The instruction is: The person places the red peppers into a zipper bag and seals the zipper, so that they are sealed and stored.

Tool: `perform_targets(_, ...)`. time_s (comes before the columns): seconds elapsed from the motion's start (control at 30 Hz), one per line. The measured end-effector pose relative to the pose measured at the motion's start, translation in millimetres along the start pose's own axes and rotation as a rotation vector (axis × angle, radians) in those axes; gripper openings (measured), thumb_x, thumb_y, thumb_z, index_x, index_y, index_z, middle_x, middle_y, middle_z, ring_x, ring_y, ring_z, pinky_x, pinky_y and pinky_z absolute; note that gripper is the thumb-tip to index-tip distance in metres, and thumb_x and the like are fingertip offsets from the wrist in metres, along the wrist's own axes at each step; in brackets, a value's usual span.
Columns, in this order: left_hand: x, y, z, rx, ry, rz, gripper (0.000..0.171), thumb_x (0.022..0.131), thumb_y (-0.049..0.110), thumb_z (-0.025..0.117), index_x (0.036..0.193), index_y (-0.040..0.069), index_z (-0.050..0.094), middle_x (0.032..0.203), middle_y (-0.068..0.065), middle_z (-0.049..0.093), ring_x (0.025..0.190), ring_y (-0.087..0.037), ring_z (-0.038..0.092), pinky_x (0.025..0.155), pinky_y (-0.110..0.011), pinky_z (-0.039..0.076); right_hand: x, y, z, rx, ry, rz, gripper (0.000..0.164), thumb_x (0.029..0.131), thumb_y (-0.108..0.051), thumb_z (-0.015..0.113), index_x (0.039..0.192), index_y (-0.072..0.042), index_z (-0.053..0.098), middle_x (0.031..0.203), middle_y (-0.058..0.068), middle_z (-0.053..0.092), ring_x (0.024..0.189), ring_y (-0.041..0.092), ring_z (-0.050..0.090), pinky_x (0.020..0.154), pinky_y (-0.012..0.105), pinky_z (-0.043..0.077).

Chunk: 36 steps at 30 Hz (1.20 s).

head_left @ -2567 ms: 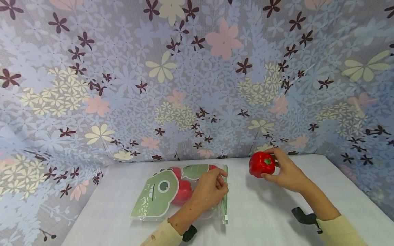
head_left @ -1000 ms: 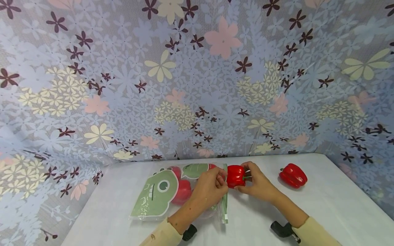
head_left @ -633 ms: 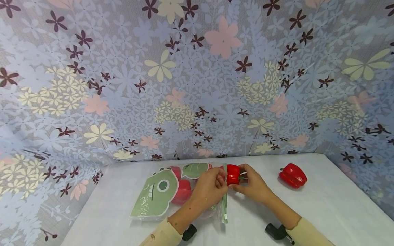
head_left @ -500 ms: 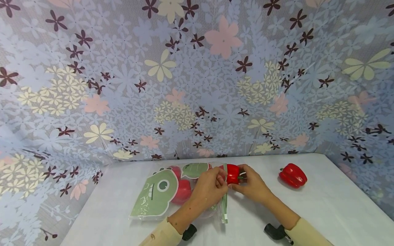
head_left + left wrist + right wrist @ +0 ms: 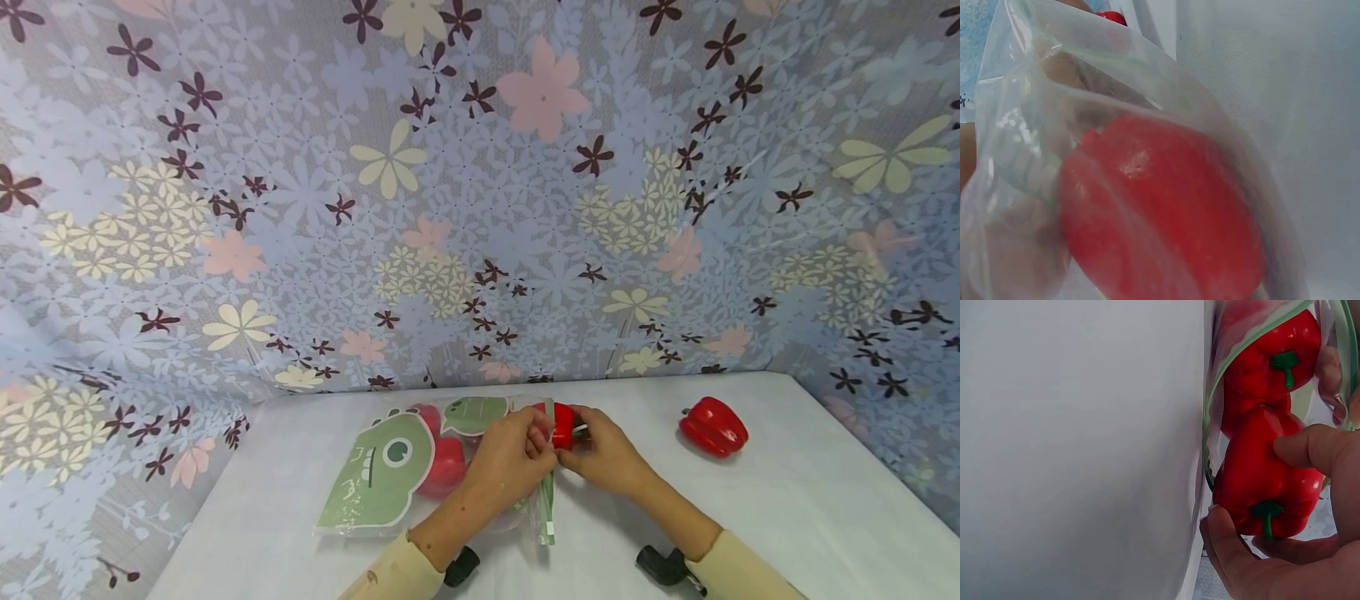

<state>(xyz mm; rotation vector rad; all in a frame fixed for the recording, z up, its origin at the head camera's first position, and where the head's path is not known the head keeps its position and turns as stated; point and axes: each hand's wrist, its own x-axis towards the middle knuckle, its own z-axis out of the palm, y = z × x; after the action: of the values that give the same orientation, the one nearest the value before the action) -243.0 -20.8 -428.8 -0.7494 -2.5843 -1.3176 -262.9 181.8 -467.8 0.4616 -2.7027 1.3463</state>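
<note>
A clear zip bag with a green dinosaur print lies on the table, its green-edged mouth facing right. My left hand pinches the upper edge of that mouth. My right hand grips a red bell pepper with a green stem, thumb on one side and fingers round the other. This pepper sits partly inside the mouth, stem end outward. Right behind it in the right wrist view is another bell pepper inside the bag. Through cloudy plastic, the left wrist view shows a bagged red pepper up close.
A loose red bell pepper lies on the white table at the right. Further left in the bag, more red peppers show beside the print. A flower-patterned cloth hangs behind and at both sides.
The right hand set one pepper down at the right, took hold of another and moved it left into the bag's mouth, lately a little deeper. The left hand has stayed at the bag's edge.
</note>
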Motion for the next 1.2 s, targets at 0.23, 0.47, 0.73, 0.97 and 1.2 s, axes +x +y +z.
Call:
perform_targets(0.23,0.6,-0.8,0.3,0.019,0.002,0.01,0.026,0.086,0.006,0.075,0.112,0.007,0.07,0.079,0.008,0.062,0.066,0.0,0.054,0.063,-0.017,0.053,2,-4,4,0.009,0.017,0.009,0.064,0.087,-0.011,0.083,0.141,0.01,0.055,0.124,0.021,0.062,0.104,0.028,0.07,0.092,0.041,0.062)
perform_targets(0.47,0.6,0.1,-0.6,0.024,-0.002,-0.002,0.025,0.086,0.005,0.075,0.111,0.006,0.07,0.079,0.009,0.061,0.066,0.001,0.054,0.063,-0.017,0.052,3,-6,6,0.052,0.032,0.072,0.056,0.086,-0.01,0.085,0.132,0.004,0.057,0.121,0.018,0.066,0.098,0.024,0.072,0.087,0.037,0.062)
perform_targets(0.73,1.0,0.0,-0.5,0.024,-0.002,0.01,0.025,0.084,0.005,0.073,0.109,0.006,0.069,0.079,0.008,0.061,0.065,0.003,0.053,0.062,-0.016,0.05,3,-5,8,0.157,0.015,0.048,0.052,0.085,-0.003,0.082,0.13,0.008,0.058,0.12,0.021,0.065,0.102,0.028,0.074,0.086,0.032,0.062)
perform_targets(0.97,1.1,-0.8,-0.2,0.027,-0.012,0.011,0.025,0.085,0.006,0.075,0.109,0.006,0.069,0.079,0.006,0.062,0.065,0.002,0.053,0.062,-0.015,0.05,2,-8,10,0.119,0.027,0.097,0.039,0.09,-0.002,0.075,0.127,0.003,0.062,0.114,0.014,0.07,0.099,0.023,0.073,0.079,0.028,0.06)
perform_targets(1.2,0.5,-1.5,0.8,0.035,-0.013,0.013,0.025,0.085,0.005,0.074,0.109,0.007,0.069,0.078,0.007,0.061,0.065,0.003,0.052,0.062,-0.015,0.049,2,-8,15,0.144,0.016,0.131,0.033,0.094,-0.003,0.07,0.126,0.001,0.065,0.114,0.013,0.07,0.096,0.021,0.073,0.072,0.026,0.056)
